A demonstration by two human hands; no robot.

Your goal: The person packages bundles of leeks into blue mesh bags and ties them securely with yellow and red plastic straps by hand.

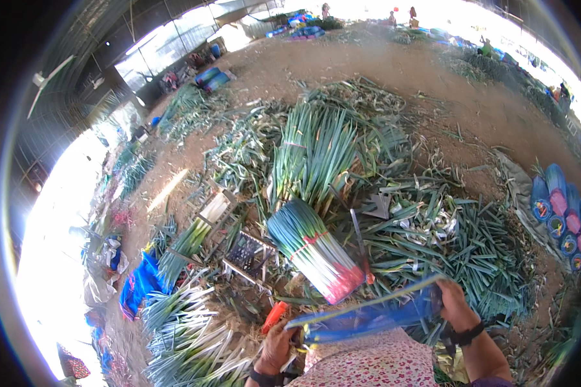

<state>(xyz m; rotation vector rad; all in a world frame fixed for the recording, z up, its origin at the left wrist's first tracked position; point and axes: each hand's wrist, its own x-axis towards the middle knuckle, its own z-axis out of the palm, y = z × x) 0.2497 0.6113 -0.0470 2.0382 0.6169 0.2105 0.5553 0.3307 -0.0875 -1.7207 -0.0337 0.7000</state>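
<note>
Between my two hands a blue mesh bag [374,320] is stretched wide, its pale rim running from one hand to the other. My left hand [276,348] is closed on the bag's left end, and my right hand [455,303] grips the right end. Just beyond the bag lies a thick bundle of large green onions [313,250], tied with a red band, its green tops pointing away and its lower end pinkish-red. An orange object [274,317] is beside my left hand; its kind is unclear.
Loose green onions [190,332] lie at left, near a black crate [248,257]. More stand piled ahead [316,145], with heaped green leaves [487,258] at right. Filled blue and pink bags [558,206] line the far right. A blue cloth [142,284] lies left.
</note>
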